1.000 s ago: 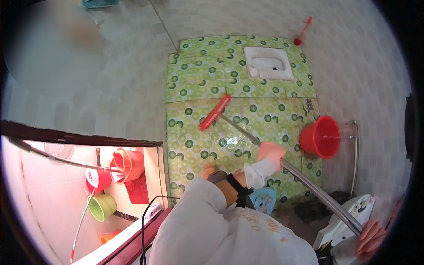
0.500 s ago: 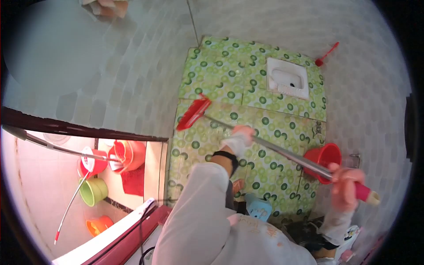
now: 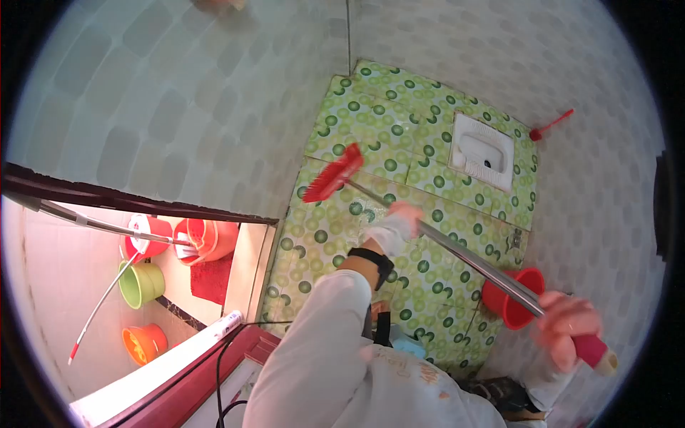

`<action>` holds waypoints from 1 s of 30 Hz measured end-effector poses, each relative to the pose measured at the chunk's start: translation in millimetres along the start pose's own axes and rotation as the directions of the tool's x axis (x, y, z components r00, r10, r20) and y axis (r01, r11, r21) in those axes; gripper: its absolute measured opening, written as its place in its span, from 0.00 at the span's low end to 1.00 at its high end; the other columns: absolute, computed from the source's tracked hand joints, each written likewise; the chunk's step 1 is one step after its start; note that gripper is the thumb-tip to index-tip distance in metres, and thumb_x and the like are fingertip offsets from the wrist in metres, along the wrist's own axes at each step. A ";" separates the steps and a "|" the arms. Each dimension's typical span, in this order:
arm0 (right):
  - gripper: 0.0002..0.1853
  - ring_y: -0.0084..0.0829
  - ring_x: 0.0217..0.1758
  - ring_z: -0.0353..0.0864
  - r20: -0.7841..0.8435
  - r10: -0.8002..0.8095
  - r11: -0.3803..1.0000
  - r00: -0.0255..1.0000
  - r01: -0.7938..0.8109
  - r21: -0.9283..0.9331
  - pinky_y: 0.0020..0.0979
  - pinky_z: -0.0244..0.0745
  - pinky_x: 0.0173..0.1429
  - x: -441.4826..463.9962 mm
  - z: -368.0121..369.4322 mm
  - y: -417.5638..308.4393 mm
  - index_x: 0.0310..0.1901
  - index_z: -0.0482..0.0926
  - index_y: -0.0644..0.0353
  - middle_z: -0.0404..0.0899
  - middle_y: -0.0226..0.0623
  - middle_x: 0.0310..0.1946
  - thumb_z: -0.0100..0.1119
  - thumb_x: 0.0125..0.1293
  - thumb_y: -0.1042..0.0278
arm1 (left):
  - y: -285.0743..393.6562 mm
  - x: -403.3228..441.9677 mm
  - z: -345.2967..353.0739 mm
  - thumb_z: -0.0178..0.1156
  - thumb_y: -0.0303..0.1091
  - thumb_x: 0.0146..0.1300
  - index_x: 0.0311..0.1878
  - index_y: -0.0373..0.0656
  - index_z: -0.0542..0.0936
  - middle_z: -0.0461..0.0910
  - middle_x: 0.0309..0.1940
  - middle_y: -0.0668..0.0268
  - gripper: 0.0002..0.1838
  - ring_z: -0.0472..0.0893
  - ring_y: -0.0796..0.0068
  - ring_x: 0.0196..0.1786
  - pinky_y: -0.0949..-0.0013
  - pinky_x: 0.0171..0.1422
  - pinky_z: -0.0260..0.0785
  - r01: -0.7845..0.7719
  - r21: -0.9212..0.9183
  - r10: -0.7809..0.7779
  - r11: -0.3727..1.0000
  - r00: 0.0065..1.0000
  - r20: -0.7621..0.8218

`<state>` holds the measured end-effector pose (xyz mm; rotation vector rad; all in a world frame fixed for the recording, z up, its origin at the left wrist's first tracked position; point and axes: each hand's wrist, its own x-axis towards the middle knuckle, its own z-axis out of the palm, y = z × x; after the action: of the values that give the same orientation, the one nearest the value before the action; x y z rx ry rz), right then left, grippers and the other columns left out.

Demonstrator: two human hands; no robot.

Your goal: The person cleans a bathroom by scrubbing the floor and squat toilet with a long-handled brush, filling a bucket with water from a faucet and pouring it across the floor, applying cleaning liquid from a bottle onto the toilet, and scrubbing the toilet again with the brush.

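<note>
A long-handled floor scrub brush (image 3: 485, 269) slants across the view, held in both hands. Its red bristled head (image 3: 334, 175) is on the green-patterned tile floor, toward the left wall. My left hand (image 3: 401, 220) is wrapped round the metal handle a short way up from the head; a black band circles that wrist. Near the handle's pink grip end, my right hand (image 3: 567, 321) is closed round the pole, slightly blurred. A red bucket (image 3: 524, 314) stands on the floor below the handle, close to my right hand.
A white squat toilet (image 3: 482, 153) is set in the floor ahead, with a red toilet brush (image 3: 551, 125) by the right wall. Through the doorway at left are a green bucket (image 3: 142, 283), an orange basin (image 3: 145, 344), red buckets (image 3: 216, 241) and a mop pole (image 3: 100, 314).
The brush head has moved slightly right relative to the floor's left edge and turned, showing its bristles. My view has shifted, and both hands keep hold of the handle.
</note>
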<state>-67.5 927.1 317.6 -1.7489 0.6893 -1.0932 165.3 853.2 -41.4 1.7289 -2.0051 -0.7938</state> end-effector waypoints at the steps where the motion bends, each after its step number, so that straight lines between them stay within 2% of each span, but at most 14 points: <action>1: 0.11 0.27 0.26 0.80 0.143 -0.058 0.995 0.988 0.069 -0.072 0.38 0.75 0.42 6.4 -14.0 -7.4 0.26 0.74 0.54 0.76 0.30 0.12 0.66 0.57 0.61 | 11.9 6.0 3.8 0.64 0.37 0.38 0.21 0.49 0.79 0.79 0.25 0.60 0.06 0.77 0.51 0.34 0.56 0.43 0.69 -0.068 -0.053 0.065 0.996 0.996 -0.057; 2: 0.14 0.20 0.21 0.70 0.530 -0.206 0.947 0.823 0.304 -0.104 0.29 0.69 0.38 13.4 -55.6 -9.6 0.27 0.70 0.51 0.67 0.21 0.14 0.65 0.57 0.57 | 27.7 4.8 -6.2 0.64 0.37 0.38 0.21 0.49 0.79 0.79 0.25 0.60 0.06 0.77 0.51 0.34 0.56 0.43 0.69 -0.067 -0.063 0.063 0.996 0.996 -0.067; 3: 0.14 0.20 0.21 0.70 0.540 -0.210 0.943 0.815 0.314 -0.107 0.29 0.69 0.38 13.3 -58.1 -24.2 0.27 0.70 0.51 0.67 0.21 0.14 0.65 0.57 0.57 | 48.8 4.5 -27.9 0.64 0.37 0.37 0.20 0.49 0.78 0.78 0.24 0.60 0.06 0.77 0.51 0.34 0.55 0.42 0.69 -0.124 -0.125 0.102 0.984 0.980 -0.171; 5: 0.15 0.18 0.22 0.69 0.045 -0.192 0.979 0.980 0.195 -0.060 0.28 0.67 0.36 -0.6 -62.0 -48.0 0.24 0.68 0.49 0.68 0.23 0.15 0.65 0.57 0.57 | 67.2 8.4 -59.8 0.65 0.36 0.36 0.20 0.49 0.77 0.78 0.23 0.61 0.07 0.77 0.51 0.34 0.55 0.42 0.69 -0.191 -0.174 0.136 0.966 0.949 -0.285; 8: 0.15 0.20 0.24 0.69 0.127 -0.154 0.988 0.980 0.154 0.012 0.29 0.65 0.35 2.2 -73.9 -36.8 0.23 0.66 0.49 0.67 0.24 0.15 0.63 0.58 0.57 | 52.4 11.0 -84.7 0.63 0.34 0.35 0.18 0.49 0.75 0.76 0.21 0.61 0.06 0.76 0.51 0.32 0.56 0.40 0.67 -0.153 -0.049 0.133 0.987 0.949 -0.285; 10: 0.11 0.30 0.29 0.81 -0.196 0.034 0.993 0.980 -0.011 0.115 0.39 0.75 0.44 15.0 -18.0 -1.9 0.26 0.74 0.55 0.78 0.31 0.18 0.67 0.56 0.64 | -6.8 24.8 -81.7 0.63 0.34 0.36 0.18 0.49 0.75 0.76 0.22 0.60 0.05 0.76 0.53 0.34 0.57 0.40 0.68 -0.102 0.029 0.106 0.994 0.947 -0.302; 13: 0.09 0.34 0.30 0.81 -0.154 -0.040 0.993 0.987 0.056 0.100 0.43 0.74 0.47 46.3 30.3 37.6 0.29 0.74 0.58 0.78 0.34 0.19 0.66 0.56 0.66 | -51.5 53.2 -59.3 0.63 0.34 0.37 0.18 0.48 0.75 0.77 0.22 0.61 0.06 0.76 0.55 0.35 0.58 0.40 0.68 -0.045 0.021 0.050 0.999 0.924 -0.380; 15: 0.09 0.37 0.32 0.82 0.282 -0.003 0.984 0.959 0.053 -0.169 0.46 0.74 0.49 59.9 29.3 26.3 0.33 0.75 0.60 0.79 0.35 0.20 0.64 0.58 0.66 | -61.2 66.1 -25.8 0.63 0.35 0.38 0.18 0.47 0.74 0.77 0.23 0.61 0.08 0.76 0.56 0.35 0.58 0.39 0.68 -0.030 -0.064 0.003 0.998 0.920 -0.391; 17: 0.10 0.38 0.31 0.82 0.194 -0.062 0.977 0.979 0.100 -0.190 0.45 0.74 0.49 54.4 21.9 17.4 0.34 0.76 0.60 0.79 0.36 0.20 0.62 0.59 0.62 | -40.0 90.5 10.7 0.62 0.33 0.39 0.18 0.45 0.72 0.76 0.23 0.59 0.08 0.76 0.54 0.35 0.57 0.39 0.68 -0.108 -0.368 -0.039 0.923 0.929 -0.369; 19: 0.12 0.27 0.31 0.79 0.403 -0.073 0.942 0.912 0.195 -0.272 0.39 0.74 0.47 59.2 -15.2 -4.2 0.36 0.74 0.55 0.77 0.28 0.16 0.64 0.59 0.58 | -4.9 91.3 9.2 0.62 0.33 0.40 0.18 0.44 0.72 0.76 0.23 0.58 0.07 0.75 0.53 0.35 0.57 0.39 0.68 -0.171 -0.638 -0.092 0.751 0.930 -0.357; 21: 0.12 0.24 0.27 0.75 0.234 -0.144 0.950 0.961 0.201 -0.241 0.38 0.72 0.47 53.8 -25.0 -24.2 0.35 0.72 0.54 0.75 0.27 0.18 0.62 0.60 0.58 | 32.2 93.0 -30.8 0.65 0.34 0.30 0.18 0.48 0.71 0.71 0.18 0.63 0.12 0.72 0.54 0.30 0.57 0.34 0.63 -0.313 -0.165 0.182 0.935 0.825 -0.535; 25: 0.12 0.25 0.25 0.72 -0.182 -0.182 0.971 0.966 0.147 -0.191 0.37 0.69 0.48 36.2 -35.8 -24.3 0.33 0.68 0.53 0.71 0.27 0.22 0.60 0.62 0.58 | 36.2 80.5 -76.3 0.64 0.32 0.31 0.18 0.47 0.70 0.71 0.17 0.63 0.11 0.72 0.54 0.29 0.59 0.35 0.64 -0.197 -0.156 0.069 0.968 0.805 -0.589; 27: 0.13 0.26 0.25 0.71 -0.545 -0.128 0.989 0.828 0.149 -0.006 0.38 0.67 0.51 46.7 -6.3 2.3 0.31 0.66 0.53 0.67 0.28 0.25 0.59 0.62 0.58 | 3.6 69.9 -86.6 0.62 0.31 0.34 0.18 0.47 0.70 0.71 0.17 0.63 0.09 0.72 0.53 0.29 0.59 0.36 0.65 -0.166 -0.154 0.034 0.974 0.780 -0.625; 30: 0.09 0.31 0.20 0.75 -0.323 0.025 0.996 0.946 0.003 0.085 0.37 0.74 0.40 66.6 35.8 26.3 0.33 0.74 0.57 0.72 0.30 0.17 0.62 0.60 0.63 | -25.9 74.7 -52.9 0.61 0.29 0.35 0.18 0.48 0.71 0.71 0.17 0.64 0.08 0.73 0.53 0.30 0.57 0.39 0.66 -0.217 -0.147 0.067 0.965 0.748 -0.660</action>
<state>-5.4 876.8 312.3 -1.5055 0.8381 -1.4001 204.7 768.6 -23.0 1.4301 -1.4771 -0.2685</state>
